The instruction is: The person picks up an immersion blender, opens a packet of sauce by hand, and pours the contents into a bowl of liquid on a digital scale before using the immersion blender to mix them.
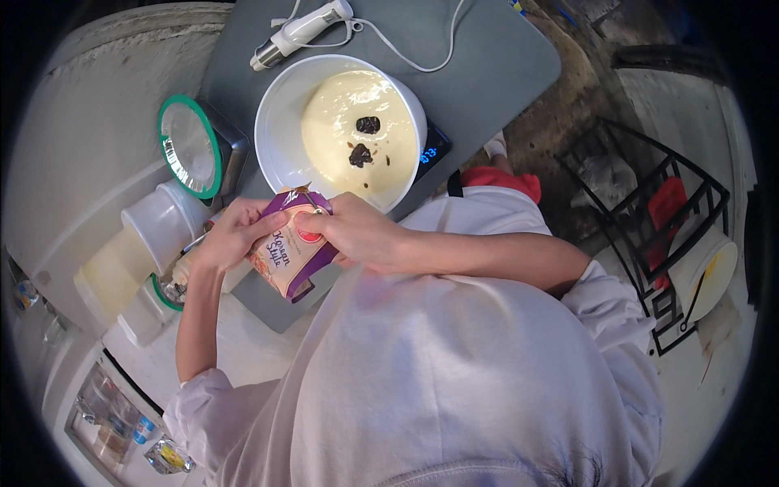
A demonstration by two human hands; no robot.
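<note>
Purple pouch [290, 247] sits tilted between my two hands, just below the rim of the white bowl [280, 122] and above the near edge of the grey mat [487, 65]. My left hand [231, 235] wraps its side, fingers curled and pressed against the packet. My right hand [349, 227] comes in across it from the other side, its fingertips [312, 217] pinched together at the pouch's open top on what looks like a thin metal handle [308, 196]; I cannot tell what kind of utensil it is. Pale batter [341, 130] fills the bowl's right half, and two dark lumps [367, 138] lie on its surface. Under the bowl a scale shows a lit blue display [430, 152] at its right corner. Beyond the bowl a white hand blender [302, 32] lies on the mat with its cord [406, 57] looping away. Left of the bowl a green-rimmed lid [188, 146] tilts on a metal container, and a white plastic tub [158, 223] stands just below it. Far right, a black wire rack [657, 235] holds a red cloth [667, 203]
</note>
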